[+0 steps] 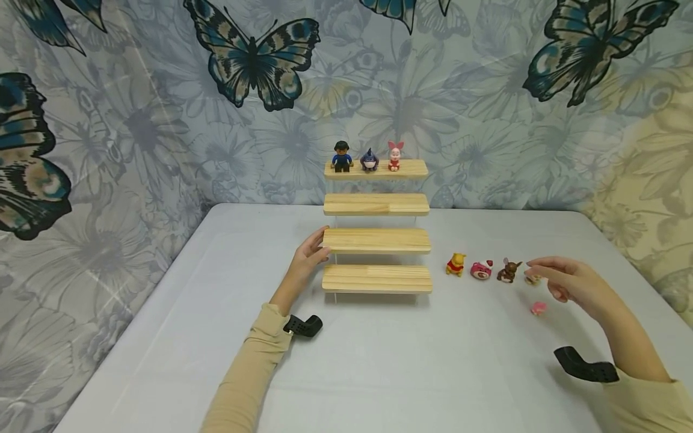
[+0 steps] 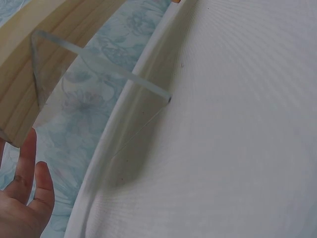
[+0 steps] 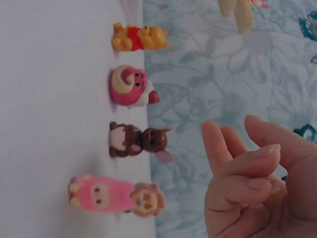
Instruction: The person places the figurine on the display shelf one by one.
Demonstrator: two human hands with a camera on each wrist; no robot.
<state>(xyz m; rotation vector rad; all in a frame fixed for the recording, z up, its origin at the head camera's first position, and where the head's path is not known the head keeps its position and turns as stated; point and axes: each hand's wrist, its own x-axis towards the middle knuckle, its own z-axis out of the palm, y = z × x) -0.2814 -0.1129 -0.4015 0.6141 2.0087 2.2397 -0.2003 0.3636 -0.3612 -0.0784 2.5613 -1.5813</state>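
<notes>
My left hand (image 1: 305, 261) holds the left end of a wooden tiered display shelf (image 1: 377, 241), at its third board from the top. In the left wrist view, fingers (image 2: 27, 163) meet the board's corner; the thumb's contact is hidden there. My right hand (image 1: 574, 282) hovers at the right, fingers loosely bent, holding nothing. Under its fingertips stands a small lion-like figure (image 3: 147, 199), partly covered. A pink figure (image 1: 538, 308) is nearer me. Left of them stand a brown big-eared figure (image 1: 508, 271), a pink bear figure (image 1: 481, 270) and a yellow bear figure (image 1: 456, 264) in red.
On the top board stand a black-haired figure (image 1: 341, 157) in blue, a purple-blue donkey figure (image 1: 370, 160) and a pink-eared figure (image 1: 395, 157). Clear supports (image 2: 104, 64) carry the boards. A white cloth covers the table (image 1: 406, 367); a butterfly-print backdrop (image 1: 460, 114) rises behind.
</notes>
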